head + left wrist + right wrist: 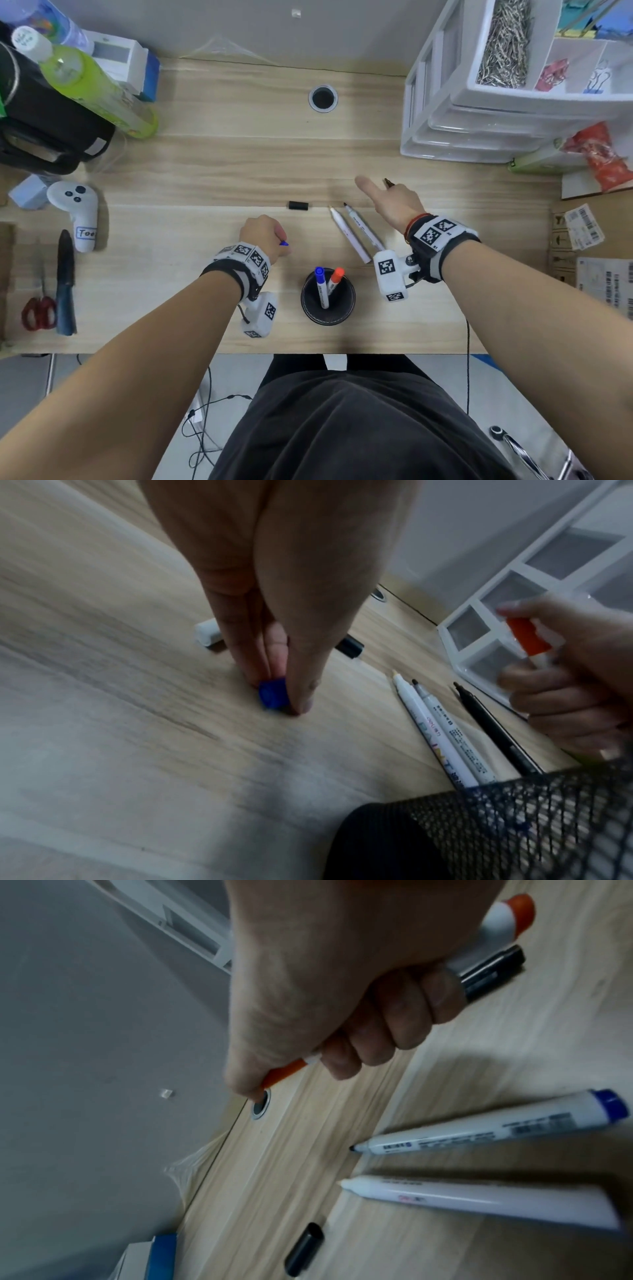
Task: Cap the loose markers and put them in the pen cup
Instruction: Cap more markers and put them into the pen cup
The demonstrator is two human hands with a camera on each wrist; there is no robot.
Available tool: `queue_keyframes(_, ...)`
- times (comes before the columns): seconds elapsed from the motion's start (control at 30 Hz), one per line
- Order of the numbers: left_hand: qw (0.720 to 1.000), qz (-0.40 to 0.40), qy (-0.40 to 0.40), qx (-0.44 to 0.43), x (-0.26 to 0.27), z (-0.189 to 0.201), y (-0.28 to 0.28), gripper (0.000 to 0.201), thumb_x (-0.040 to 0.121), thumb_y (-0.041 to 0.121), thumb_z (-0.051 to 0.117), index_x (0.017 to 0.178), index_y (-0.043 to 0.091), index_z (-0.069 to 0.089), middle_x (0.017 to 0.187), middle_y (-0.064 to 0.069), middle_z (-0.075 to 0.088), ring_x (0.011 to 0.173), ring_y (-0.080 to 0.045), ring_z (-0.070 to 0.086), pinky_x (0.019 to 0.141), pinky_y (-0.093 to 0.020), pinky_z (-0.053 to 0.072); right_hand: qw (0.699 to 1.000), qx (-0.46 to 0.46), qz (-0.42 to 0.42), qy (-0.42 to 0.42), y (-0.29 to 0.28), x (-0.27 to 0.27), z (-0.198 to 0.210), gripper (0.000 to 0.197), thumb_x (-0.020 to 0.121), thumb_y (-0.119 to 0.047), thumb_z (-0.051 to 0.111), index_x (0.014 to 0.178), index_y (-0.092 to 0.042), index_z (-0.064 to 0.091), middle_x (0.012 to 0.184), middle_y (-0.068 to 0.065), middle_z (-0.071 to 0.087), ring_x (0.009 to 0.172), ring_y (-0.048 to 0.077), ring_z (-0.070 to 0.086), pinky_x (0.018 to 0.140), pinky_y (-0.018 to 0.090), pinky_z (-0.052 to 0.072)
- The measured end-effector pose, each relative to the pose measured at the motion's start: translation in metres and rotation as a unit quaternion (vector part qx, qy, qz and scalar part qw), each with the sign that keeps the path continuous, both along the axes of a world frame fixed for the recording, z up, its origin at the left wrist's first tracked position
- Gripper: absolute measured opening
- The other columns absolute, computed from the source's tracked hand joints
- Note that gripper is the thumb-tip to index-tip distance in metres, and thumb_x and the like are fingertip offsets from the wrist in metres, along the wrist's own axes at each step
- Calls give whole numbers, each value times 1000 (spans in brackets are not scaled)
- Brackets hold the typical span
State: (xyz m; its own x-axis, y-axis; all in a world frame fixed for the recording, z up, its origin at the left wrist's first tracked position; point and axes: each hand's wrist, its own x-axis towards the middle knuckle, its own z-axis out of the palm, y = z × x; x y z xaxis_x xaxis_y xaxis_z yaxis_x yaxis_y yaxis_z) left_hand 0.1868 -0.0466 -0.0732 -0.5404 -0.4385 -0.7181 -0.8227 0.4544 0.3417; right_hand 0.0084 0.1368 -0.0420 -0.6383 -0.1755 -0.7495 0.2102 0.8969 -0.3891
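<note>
My left hand [287,696] pinches a small blue cap [272,695] against the desk; its blue also shows at the fingers of the left hand [263,236] in the head view. My right hand [329,1010] grips an orange marker [284,1073], also seen in the left wrist view as the orange marker [529,639]. In the head view the right hand [390,202] covers a dark pen [388,182]. A white marker [349,234] and a grey one [364,228] lie uncapped beside a black cap [298,205]. The black mesh pen cup [327,296] holds a blue-topped and an orange-topped marker.
White drawer organiser [479,113] stands at the back right, a green bottle [96,85] and black bag at the back left. A controller [77,212], knife [65,284] and scissors [39,313] lie at the left. A cable hole [323,98] sits mid-desk.
</note>
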Motion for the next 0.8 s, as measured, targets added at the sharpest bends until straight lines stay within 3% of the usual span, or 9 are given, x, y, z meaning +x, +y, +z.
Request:
queue_keyframes(0.1, 997, 49, 54, 32, -8, 3, 0, 21, 80, 23, 77, 99, 17, 73, 91, 1, 71, 86, -16, 67, 73, -21, 51, 995, 25, 96, 1, 12, 1, -7, 70, 66, -83, 62, 68, -15, 48, 68, -1, 54, 65, 18, 56, 58, 31, 42)
queue_keyframes(0.17, 986, 107, 99, 76, -18, 9, -1, 22, 86, 20, 71, 107, 14, 71, 97, -1, 68, 87, -19, 67, 73, -21, 52, 987, 51, 155, 5, 17, 0, -13, 57, 69, -67, 74, 68, -15, 52, 70, -2, 57, 65, 16, 57, 60, 31, 45)
queue_keyframes(0.27, 957, 183, 148, 169, -34, 18, 0, 20, 91, 8, 65, 110, 5, 68, 107, -13, 65, 97, -32, 68, 81, -33, 60, 973, 77, 218, 8, 21, 0, -24, 38, 64, -50, 82, 77, -18, 66, 79, -3, 67, 74, 14, 64, 67, 30, 54)
queue_keyframes(0.37, 938, 210, 171, 218, -45, 21, 4, 19, 91, 0, 61, 110, -1, 66, 107, -17, 60, 97, -33, 65, 76, -29, 62, 963, 103, 248, 22, 19, 3, -26, 35, 67, -39, 80, 70, -15, 55, 69, 1, 61, 67, 19, 62, 56, 28, 48)
queue_keyframes(0.43, 919, 243, 185, 250, -49, 24, 6, 21, 89, -4, 63, 110, -2, 65, 103, -16, 60, 97, -32, 64, 76, -27, 61, 966, 90, 240, 27, 18, 3, -25, 33, 68, -35, 77, 67, -15, 51, 66, 1, 59, 63, 20, 59, 54, 28, 46)
queue_keyframes(0.53, 890, 293, 200, 288, -54, 31, 6, 32, 86, -8, 65, 118, -5, 61, 102, -14, 62, 95, -33, 66, 83, -29, 60, 981, -5, 191, 38, 17, -3, -20, 19, 68, -31, 76, 71, -18, 63, 71, -3, 66, 71, 19, 64, 60, 26, 49)
queue_keyframes(0.63, 895, 286, 204, 275, -57, 35, 1, 40, 83, -5, 70, 121, 1, 61, 110, -15, 67, 102, -32, 68, 94, -34, 55, 983, -143, 118, 7, 10, -13, -3, 21, 68, -32, 85, 79, -19, 72, 78, 0, 75, 75, 15, 68, 71, 28, 53)
queue_keyframes(0.73, 914, 252, 218, 229, -63, 42, -3, 41, 82, -2, 73, 121, 3, 62, 113, -13, 69, 96, -22, 69, 80, -19, 56, 972, -215, 92, -1, 4, -24, 14, 21, 69, -33, 89, 81, -23, 75, 77, 1, 77, 63, 5, 64, 68, 27, 50)
queue_keyframes(0.8, 919, 233, 236, 213, -67, 48, -5, 36, 84, -5, 70, 119, -1, 62, 109, -15, 68, 84, -13, 66, 68, -11, 52, 971, -215, 108, 15, 1, -32, 20, 23, 70, -31, 89, 86, -21, 77, 79, 1, 77, 70, 7, 67, 74, 27, 51)
